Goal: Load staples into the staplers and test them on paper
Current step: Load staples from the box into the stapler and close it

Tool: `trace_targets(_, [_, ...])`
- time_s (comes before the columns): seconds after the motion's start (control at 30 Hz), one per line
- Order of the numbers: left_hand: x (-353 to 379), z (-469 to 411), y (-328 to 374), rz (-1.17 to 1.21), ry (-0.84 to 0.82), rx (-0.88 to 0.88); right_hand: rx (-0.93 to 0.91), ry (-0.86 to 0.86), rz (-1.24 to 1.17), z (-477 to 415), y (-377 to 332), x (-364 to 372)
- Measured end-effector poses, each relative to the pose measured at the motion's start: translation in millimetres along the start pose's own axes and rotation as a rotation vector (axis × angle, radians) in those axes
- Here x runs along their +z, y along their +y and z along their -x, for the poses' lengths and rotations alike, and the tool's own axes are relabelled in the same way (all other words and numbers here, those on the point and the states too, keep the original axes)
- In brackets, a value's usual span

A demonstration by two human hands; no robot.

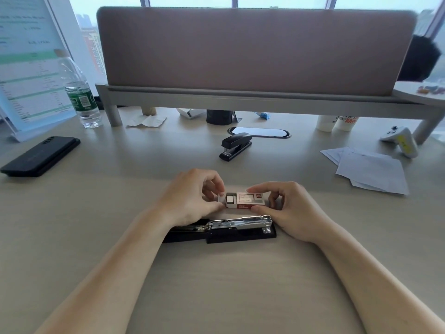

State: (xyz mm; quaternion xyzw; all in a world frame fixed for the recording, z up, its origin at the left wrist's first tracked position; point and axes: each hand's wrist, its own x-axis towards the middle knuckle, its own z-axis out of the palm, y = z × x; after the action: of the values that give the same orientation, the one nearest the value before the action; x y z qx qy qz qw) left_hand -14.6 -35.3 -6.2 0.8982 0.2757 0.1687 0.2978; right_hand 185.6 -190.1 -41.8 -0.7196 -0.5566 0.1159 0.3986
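Observation:
A small red and white staple box hangs just above the desk, with my right hand gripping its right end between thumb and fingers. My left hand pinches the box's open white flap at its left end, where grey staples show. Just in front of the box lies a black stapler, swung fully open, its shiny metal staple channel facing up. A second black stapler stands closed farther back at the middle of the desk. Loose white paper sheets lie at the right.
A black phone lies at the left, beside a water bottle and a slanted document stand. A raised shelf with a pink divider spans the back. A white game controller and cups sit at the right.

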Motion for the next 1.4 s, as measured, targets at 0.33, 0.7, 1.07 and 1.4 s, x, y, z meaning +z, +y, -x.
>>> trace_targets(0.33, [4, 2, 14, -0.079, 0.011, -0.047, -0.005, 0.0, -0.039, 1, 0, 1])
trace_targets(0.7, [5, 1, 13, -0.097, 0.042, -0.023, 0.006, -0.006, -0.021, 3, -6, -2])
trace_targets(1.07, [1, -3, 13, 0.439, 0.115, 0.009, 0.035, 0.013, -0.065, 3, -4, -1])
trace_targets(1.4, [27, 5, 37, 0.487, 0.254, 0.183, 0.012, 0.11, -0.439, 5, -34, 1])
